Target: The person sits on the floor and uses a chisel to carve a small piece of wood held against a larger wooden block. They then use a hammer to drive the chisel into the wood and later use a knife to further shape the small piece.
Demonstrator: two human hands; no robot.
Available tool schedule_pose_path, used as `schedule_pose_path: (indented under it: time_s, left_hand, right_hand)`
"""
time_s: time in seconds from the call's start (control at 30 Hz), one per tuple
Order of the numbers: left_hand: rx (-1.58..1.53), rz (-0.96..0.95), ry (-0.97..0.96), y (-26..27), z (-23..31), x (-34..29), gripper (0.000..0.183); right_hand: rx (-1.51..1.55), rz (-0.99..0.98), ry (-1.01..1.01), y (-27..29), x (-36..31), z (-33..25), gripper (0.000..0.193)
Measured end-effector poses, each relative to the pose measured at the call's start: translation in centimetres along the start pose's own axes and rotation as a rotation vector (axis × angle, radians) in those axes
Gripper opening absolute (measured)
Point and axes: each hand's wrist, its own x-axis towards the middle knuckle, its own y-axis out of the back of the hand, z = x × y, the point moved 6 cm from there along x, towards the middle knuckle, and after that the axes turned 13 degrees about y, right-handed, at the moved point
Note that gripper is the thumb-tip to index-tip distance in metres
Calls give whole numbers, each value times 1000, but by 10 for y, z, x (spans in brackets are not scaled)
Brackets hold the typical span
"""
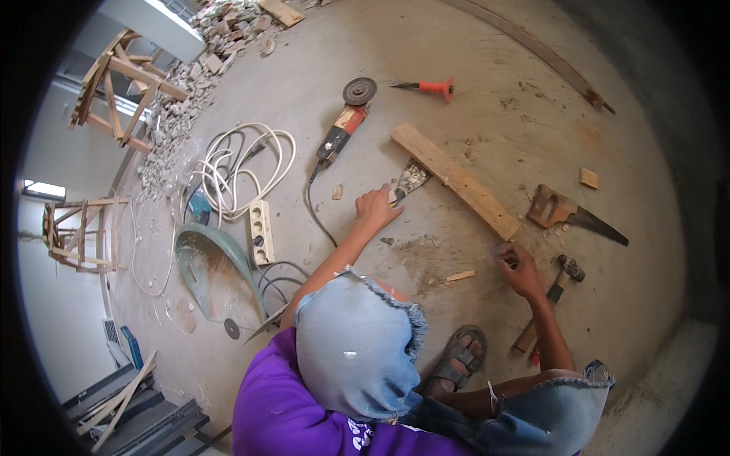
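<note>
My left hand [376,210] is wrapped round the handle of a putty knife [413,178] with a stained, worn blade. Its blade reaches the long edge of a wooden plank [456,182], which lies slantwise on the floor. Beside the plank's near end is my right hand [520,271], fingers curled into a pinch and partly blurred. Whatever it may hold is too small to make out. A hammer [564,278] lies just right of my right hand, and a handsaw [572,215] with a wooden handle rests beyond it.
An angle grinder [342,129] and a red-handled chisel [426,87] lie ahead. To the left are a coiled white cable [228,171], a power strip [261,232] and a green tub [217,262]. Rubble [220,38] is heaped at the far left, near wooden trestles [122,83].
</note>
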Motion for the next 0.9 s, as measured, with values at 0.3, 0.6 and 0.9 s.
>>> schedule_pose_path:
  time_s: [0.3, 0.6, 0.9]
  left_hand:
    - [148, -200, -68, -24, -28, -31, 50]
    - [-132, -317, -104, -7, -3, -61, 55]
    - [-703, -236, -471, -6, 123, -68, 35]
  right_hand:
    - [-29, -116, 141, -56, 0, -10, 29]
    - [60, 60, 106, -36, -4, 17, 18]
    - [149, 407, 5, 16, 3, 3, 18]
